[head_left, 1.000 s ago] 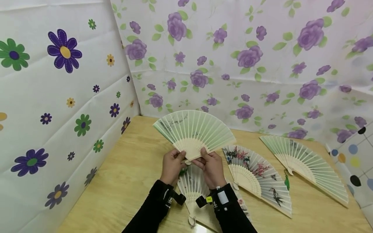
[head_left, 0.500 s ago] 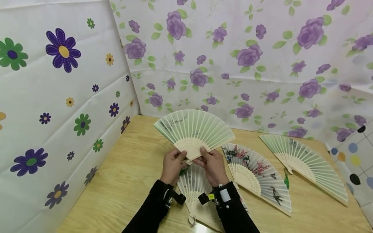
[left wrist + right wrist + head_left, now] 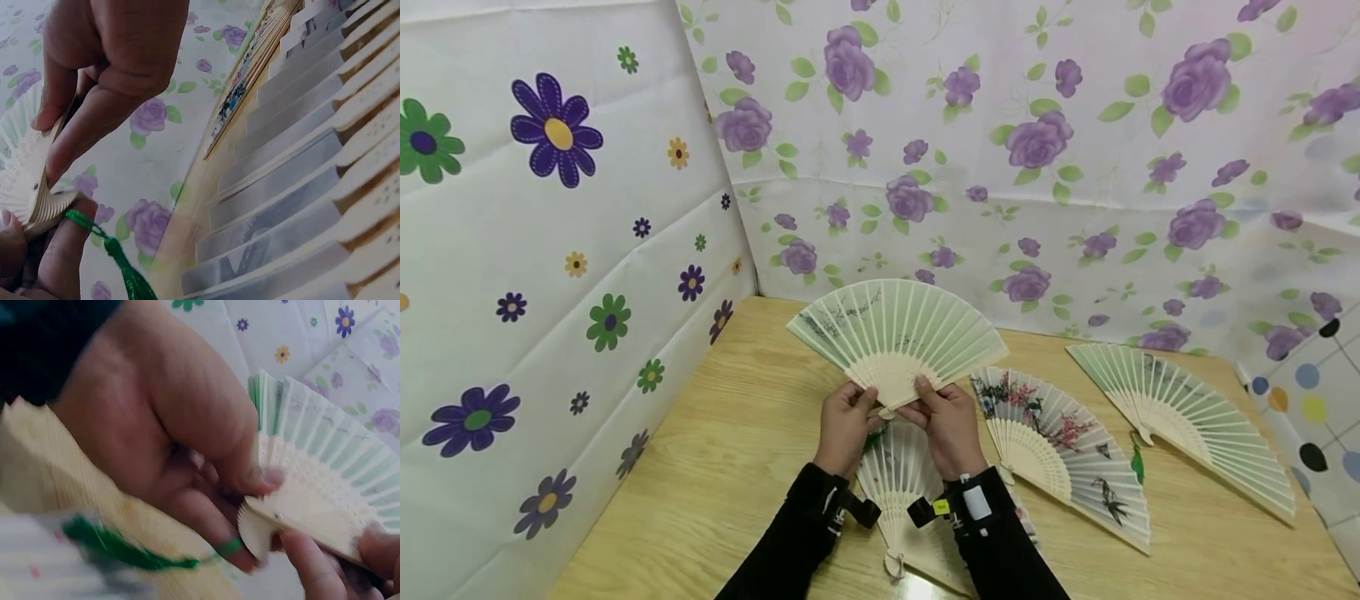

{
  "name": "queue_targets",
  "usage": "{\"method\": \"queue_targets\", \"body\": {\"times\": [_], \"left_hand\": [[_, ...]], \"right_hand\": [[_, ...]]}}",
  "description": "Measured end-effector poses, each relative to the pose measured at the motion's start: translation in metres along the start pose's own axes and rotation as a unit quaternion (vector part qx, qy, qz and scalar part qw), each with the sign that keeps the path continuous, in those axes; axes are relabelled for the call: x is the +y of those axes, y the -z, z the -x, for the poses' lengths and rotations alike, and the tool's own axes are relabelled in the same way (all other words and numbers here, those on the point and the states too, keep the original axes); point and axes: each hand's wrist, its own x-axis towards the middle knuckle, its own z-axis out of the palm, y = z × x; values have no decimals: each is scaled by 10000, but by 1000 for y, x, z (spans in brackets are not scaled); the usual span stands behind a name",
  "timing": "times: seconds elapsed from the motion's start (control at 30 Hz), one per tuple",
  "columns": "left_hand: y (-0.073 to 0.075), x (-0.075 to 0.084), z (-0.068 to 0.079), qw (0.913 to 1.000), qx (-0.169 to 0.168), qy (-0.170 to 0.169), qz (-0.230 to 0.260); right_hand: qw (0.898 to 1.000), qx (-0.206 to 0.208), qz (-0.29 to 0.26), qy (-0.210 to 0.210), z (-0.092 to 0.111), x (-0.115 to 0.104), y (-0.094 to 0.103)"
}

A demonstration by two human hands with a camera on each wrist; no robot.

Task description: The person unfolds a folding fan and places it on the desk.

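Observation:
An unfolded pale green folding fan (image 3: pixel 898 329) with pale ribs and dark printed sketches is held up over the table in the head view. At the left of its base, my left hand (image 3: pixel 842 425) pinches it with the thumb in front. My right hand (image 3: pixel 951 425) pinches the opposite side near the pivot, thumb also in front. A green tassel (image 3: pixel 128 269) hangs from the fan's pivot end in the left wrist view. Below the hands lies a whitish spread fan (image 3: pixel 895 492), partly hidden by the right forearm.
Right of the hands, a spread fan (image 3: pixel 1067 450) with pink blossoms and birds lies on the wooden table (image 3: pixel 700 467). Farther right lies another pale green fan (image 3: pixel 1187 425), with a green tassel (image 3: pixel 1137 462) beside it. Flowered cloths (image 3: pixel 962 167) stand behind and at left.
Both hands keep their grip on the green fan. Its spread looks slightly wider than half a second ago. The head view has shifted slightly; the fans on the table stay put.

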Motion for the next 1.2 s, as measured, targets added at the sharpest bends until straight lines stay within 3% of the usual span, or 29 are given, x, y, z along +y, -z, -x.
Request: {"method": "queue_targets", "body": {"times": [0.3, 0.7, 0.87, 1.07, 1.2], "left_hand": [[-2, -5, 0, 9977, 440, -165, 481], [-4, -4, 2, 9986, 340, -73, 393], [-3, -6, 2, 9982, 356, -99, 466], [-3, -6, 1, 9944, 642, -176, 824], [-2, -5, 1, 9935, 680, -197, 895]], "right_hand": [[9977, 258, -620, -1, 2, 10, -12], [9998, 63, -138, -92, 0, 1, -1], [9990, 143, -411, -70, 1, 3, -2], [9949, 368, -936, -75, 1, 11, -12], [9963, 247, -819, -58, 2, 10, -12]]}}
